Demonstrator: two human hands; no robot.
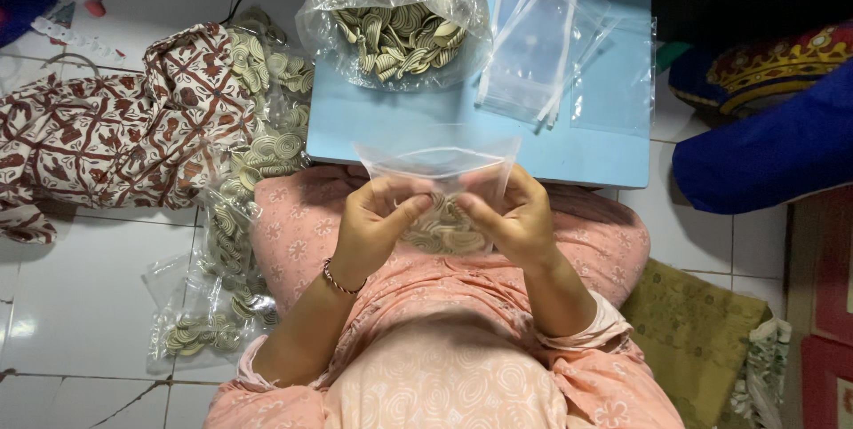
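clear plastic bag of spiral snacks sits pinched between both hands, left hand and right hand gripping its sides.

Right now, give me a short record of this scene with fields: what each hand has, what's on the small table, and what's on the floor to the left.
left hand: left hand pinches the near edge of a small clear bag
right hand: right hand grips the same bag's other side
bag contents: spiral-patterned pieces low inside, top open
table: blue table holds a big clear bag of spiral pieces and a stack of empty clear bags
floor left: filled packets beside a brown patterned cloth
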